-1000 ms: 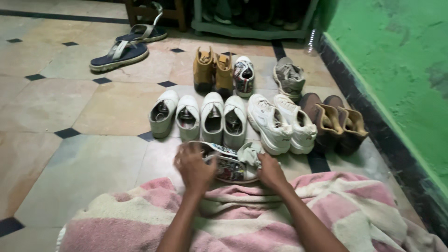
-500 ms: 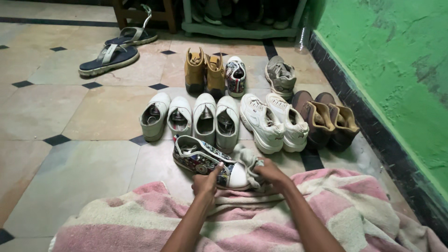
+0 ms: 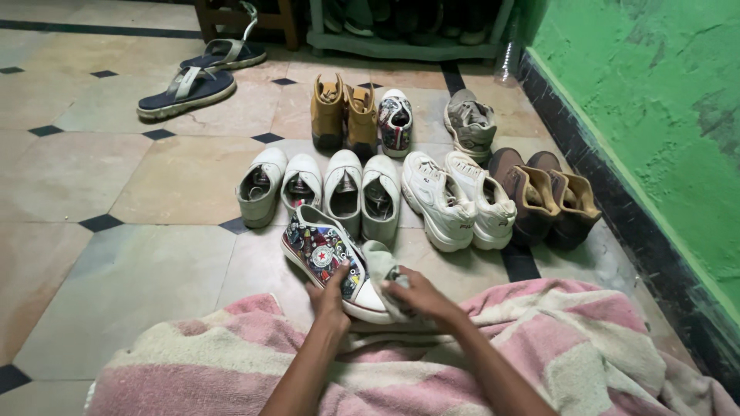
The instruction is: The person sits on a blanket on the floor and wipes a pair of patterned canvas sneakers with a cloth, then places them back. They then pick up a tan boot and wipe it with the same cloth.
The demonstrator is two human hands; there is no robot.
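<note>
While the left hand point(image 3: 330, 296) grips the sticker-print sneaker point(image 3: 330, 260) tight, right hand point(image 3: 416, 296) pinching a pale cloth point(image 3: 383, 266) on its toe, white shoes point(image 3: 343, 189) lined up behind, pink striped towel point(image 3: 401, 362) below

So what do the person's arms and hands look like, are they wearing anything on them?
Both arms are bare, with no sleeves showing as far up as the picture reaches. The left hand and the right hand wear no gloves, and no rings, watch or bracelets can be seen. The forearms are slim and come up from the bottom edge, over a pink and cream striped towel.
</note>
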